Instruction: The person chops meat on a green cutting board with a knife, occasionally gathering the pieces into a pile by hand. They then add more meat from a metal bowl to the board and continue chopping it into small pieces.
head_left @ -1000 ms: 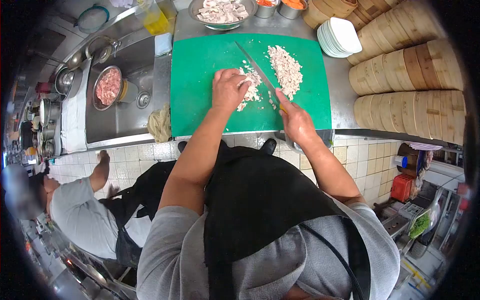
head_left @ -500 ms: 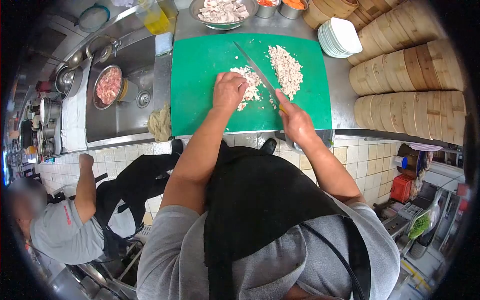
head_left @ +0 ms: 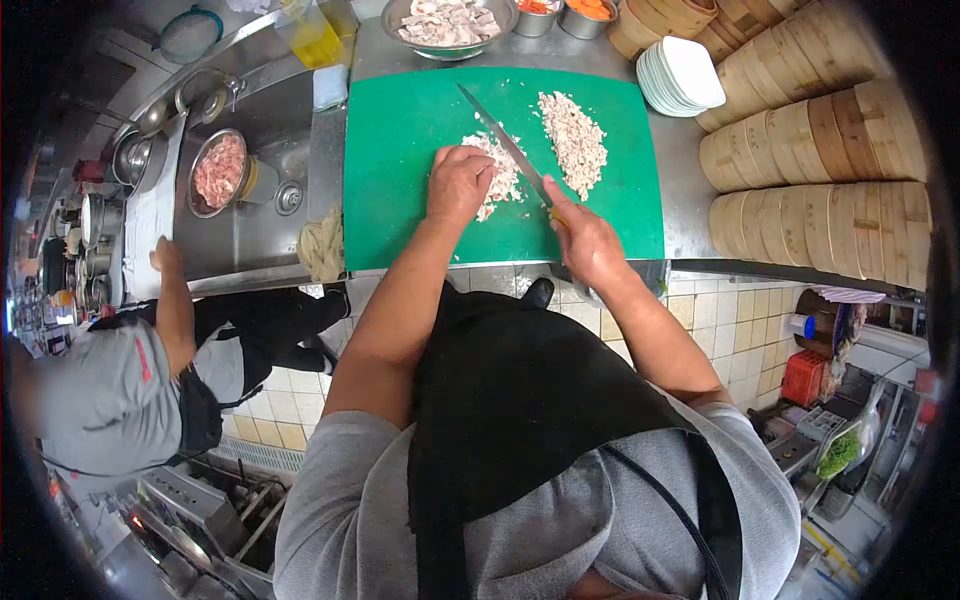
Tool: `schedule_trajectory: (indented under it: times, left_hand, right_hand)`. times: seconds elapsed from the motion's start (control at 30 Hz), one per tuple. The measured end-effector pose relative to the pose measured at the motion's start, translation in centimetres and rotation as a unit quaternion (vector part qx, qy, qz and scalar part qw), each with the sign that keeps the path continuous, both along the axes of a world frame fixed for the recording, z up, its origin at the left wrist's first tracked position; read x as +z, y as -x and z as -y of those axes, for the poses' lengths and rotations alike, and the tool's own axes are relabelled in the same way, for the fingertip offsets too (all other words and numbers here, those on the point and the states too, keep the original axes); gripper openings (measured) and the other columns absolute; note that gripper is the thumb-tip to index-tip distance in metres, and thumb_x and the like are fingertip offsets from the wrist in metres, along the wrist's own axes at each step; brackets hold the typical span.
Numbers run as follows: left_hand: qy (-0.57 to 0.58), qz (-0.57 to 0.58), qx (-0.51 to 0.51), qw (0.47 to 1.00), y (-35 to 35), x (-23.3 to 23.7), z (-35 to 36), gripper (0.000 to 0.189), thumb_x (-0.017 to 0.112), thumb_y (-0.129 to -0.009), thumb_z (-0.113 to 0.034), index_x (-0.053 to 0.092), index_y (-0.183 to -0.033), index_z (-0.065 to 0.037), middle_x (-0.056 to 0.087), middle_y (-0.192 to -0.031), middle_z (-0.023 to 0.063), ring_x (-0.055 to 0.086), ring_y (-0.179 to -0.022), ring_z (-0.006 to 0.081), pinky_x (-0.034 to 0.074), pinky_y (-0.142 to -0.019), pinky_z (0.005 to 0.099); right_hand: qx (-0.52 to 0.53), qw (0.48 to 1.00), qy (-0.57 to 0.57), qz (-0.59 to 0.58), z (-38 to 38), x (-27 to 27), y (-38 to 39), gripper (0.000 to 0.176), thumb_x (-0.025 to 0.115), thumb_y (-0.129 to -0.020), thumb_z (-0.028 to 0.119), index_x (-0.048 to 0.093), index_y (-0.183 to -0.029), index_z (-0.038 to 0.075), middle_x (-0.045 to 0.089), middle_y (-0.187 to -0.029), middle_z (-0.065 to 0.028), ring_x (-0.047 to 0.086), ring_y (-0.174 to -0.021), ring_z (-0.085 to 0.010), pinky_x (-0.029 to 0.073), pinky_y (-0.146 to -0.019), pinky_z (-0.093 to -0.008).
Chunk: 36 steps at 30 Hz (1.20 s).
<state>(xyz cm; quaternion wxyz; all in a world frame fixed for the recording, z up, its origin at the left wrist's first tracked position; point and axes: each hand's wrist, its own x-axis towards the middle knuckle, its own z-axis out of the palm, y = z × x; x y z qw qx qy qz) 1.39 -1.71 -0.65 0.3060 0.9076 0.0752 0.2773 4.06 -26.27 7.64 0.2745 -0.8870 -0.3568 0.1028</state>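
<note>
On the green cutting board [head_left: 400,120] lie two piles of finely chopped pale meat. My right hand [head_left: 588,238] is closed round the yellow handle of a long knife [head_left: 512,146], its blade slanting up and left over the nearer pile. Beside that left pile [head_left: 503,178], my left hand [head_left: 460,186] rests with its fingers curled together at the meat's left edge; what they hold, if anything, is hidden. The larger pile [head_left: 574,142] lies right of the blade, touched by neither hand.
Beyond the board stands a bowl of sliced meat [head_left: 448,24]. White plates [head_left: 684,76] and bamboo steamers [head_left: 815,225] are stacked at the right. A meat bowl [head_left: 218,172] sits over the sink [head_left: 250,240]. A co-worker [head_left: 120,390] stands at the left.
The knife and my right hand have shifted slightly left. My left hand is nearly unmoved. The co-worker has moved, and their hand now reaches the white cloth beside the sink.
</note>
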Motion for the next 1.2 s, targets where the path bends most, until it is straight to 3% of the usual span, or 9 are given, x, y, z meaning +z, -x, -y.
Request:
schedule_trajectory:
  times: [0.1,0.3,0.4,0.5,0.7,0.83,0.9,1.1,1.2]
  left_hand:
    - [-0.001,0.014,0.005,1.000,0.3,-0.1,0.0,0.011,0.081,-0.080,-0.012,0.080,-0.090,-0.012,0.073,-0.104,0.0048,0.063,-0.106,0.0295,0.053,-0.095,0.0403]
    - [0.003,0.013,-0.004,1.000,0.2,-0.1,-0.1,0.014,0.082,-0.080,-0.015,0.081,-0.093,-0.011,0.075,-0.106,0.0071,0.064,-0.106,0.0306,0.052,-0.094,0.0420]
    - [-0.014,0.011,-0.006,1.000,0.4,-0.1,-0.2,0.013,0.082,-0.080,-0.014,0.081,-0.093,-0.011,0.075,-0.106,0.0072,0.064,-0.105,0.0306,0.053,-0.094,0.0418]
    - [-0.001,0.021,-0.002,1.000,0.5,0.1,-0.1,0.012,0.083,-0.079,-0.014,0.079,-0.090,-0.011,0.073,-0.106,0.0044,0.063,-0.106,0.0297,0.053,-0.094,0.0412]
    - [0.018,0.065,0.020,0.998,1.2,0.2,-0.3,0.014,0.083,-0.077,-0.009,0.078,-0.090,-0.011,0.071,-0.103,0.0040,0.064,-0.101,0.0296,0.054,-0.089,0.0408]
    - [0.010,0.071,0.012,0.997,1.5,-0.3,-0.2,0.015,0.082,-0.077,-0.008,0.078,-0.090,-0.011,0.071,-0.103,0.0042,0.064,-0.100,0.0297,0.054,-0.087,0.0403]
    - [0.015,0.074,0.014,0.997,1.8,-0.3,-0.2,0.014,0.082,-0.077,-0.008,0.078,-0.090,-0.011,0.072,-0.103,0.0044,0.064,-0.099,0.0297,0.054,-0.087,0.0402]
    - [0.020,0.079,0.001,0.997,1.9,-0.2,-0.3,0.012,0.080,-0.079,-0.007,0.077,-0.090,-0.010,0.072,-0.101,0.0052,0.065,-0.097,0.0297,0.054,-0.087,0.0405]
    - [0.028,0.069,0.012,0.997,2.0,-0.2,-0.3,0.012,0.080,-0.079,-0.007,0.077,-0.090,-0.009,0.073,-0.101,0.0056,0.066,-0.097,0.0298,0.054,-0.088,0.0407]
  right_hand:
    - [-0.006,0.991,0.128,-0.029,-0.3,-0.7,0.0,0.072,0.063,-0.096,0.007,0.037,-0.160,0.025,0.070,-0.099,-0.0246,0.068,-0.092,-0.0452,0.053,-0.082,-0.0532]
    - [0.002,1.000,-0.019,0.007,-0.5,0.0,0.2,0.067,0.059,-0.098,0.011,0.038,-0.160,0.026,0.070,-0.101,-0.0251,0.068,-0.090,-0.0453,0.055,-0.082,-0.0532]
    - [0.018,0.992,0.121,-0.026,-0.6,-0.7,-0.4,0.068,0.059,-0.098,0.012,0.037,-0.160,0.026,0.070,-0.102,-0.0263,0.069,-0.089,-0.0451,0.055,-0.082,-0.0532]
    - [0.014,0.999,0.031,-0.007,-0.6,0.0,-0.3,0.069,0.060,-0.098,0.012,0.036,-0.161,0.027,0.069,-0.104,-0.0273,0.069,-0.088,-0.0448,0.056,-0.082,-0.0530]
    - [0.026,0.995,0.098,-0.013,-0.6,-0.9,-0.6,0.069,0.060,-0.098,0.013,0.036,-0.161,0.027,0.069,-0.103,-0.0266,0.069,-0.088,-0.0449,0.056,-0.082,-0.0533]
    - [0.010,0.999,0.039,-0.015,-0.8,0.3,0.4,0.073,0.061,-0.097,0.009,0.032,-0.162,0.027,0.069,-0.104,-0.0251,0.067,-0.091,-0.0451,0.054,-0.083,-0.0535]
    - [0.022,0.989,0.145,-0.036,-1.0,-0.6,0.3,0.073,0.061,-0.097,0.008,0.033,-0.162,0.026,0.069,-0.102,-0.0249,0.067,-0.089,-0.0455,0.054,-0.081,-0.0532]
    - [0.011,1.000,0.015,0.009,-1.2,0.1,1.1,0.069,0.060,-0.097,0.012,0.037,-0.160,0.027,0.069,-0.098,-0.0252,0.068,-0.084,-0.0434,0.056,-0.079,-0.0527]
    - [0.041,0.996,0.083,-0.003,-1.1,-1.0,0.3,0.069,0.061,-0.097,0.012,0.038,-0.160,0.027,0.068,-0.096,-0.0247,0.069,-0.084,-0.0435,0.055,-0.078,-0.0527]
